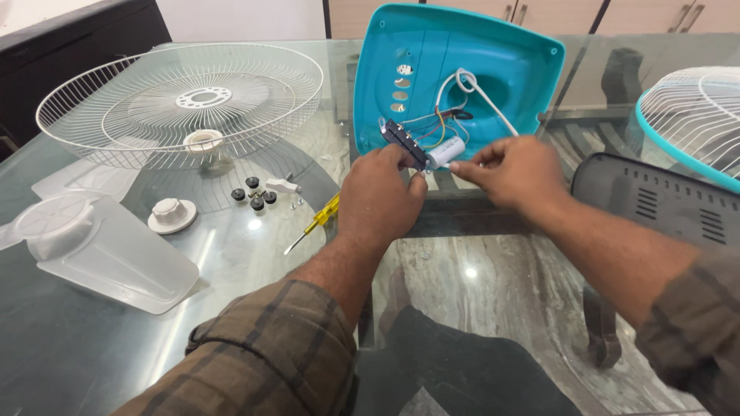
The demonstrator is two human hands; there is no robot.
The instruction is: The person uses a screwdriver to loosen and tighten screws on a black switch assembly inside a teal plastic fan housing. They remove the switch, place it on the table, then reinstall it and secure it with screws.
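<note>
A turquoise fan base cover (493,54) stands tilted on its edge at the back of the glass table, its hollow inside facing me. Thin coloured wires and a white cable (484,94) run out of it. My left hand (381,189) grips a dark push-button switch block (402,140) hanging on those wires. My right hand (512,171) pinches the end of a small white cylindrical capacitor (446,151) right beside the switch block.
A white wire fan guard (181,100) lies at the back left. Near it lie clear fan blades (100,246), a white round cap (171,214), small black knobs and screws (254,196) and a yellow-handled screwdriver (314,223). A dark vented cover (655,200) and another guard (694,115) sit right.
</note>
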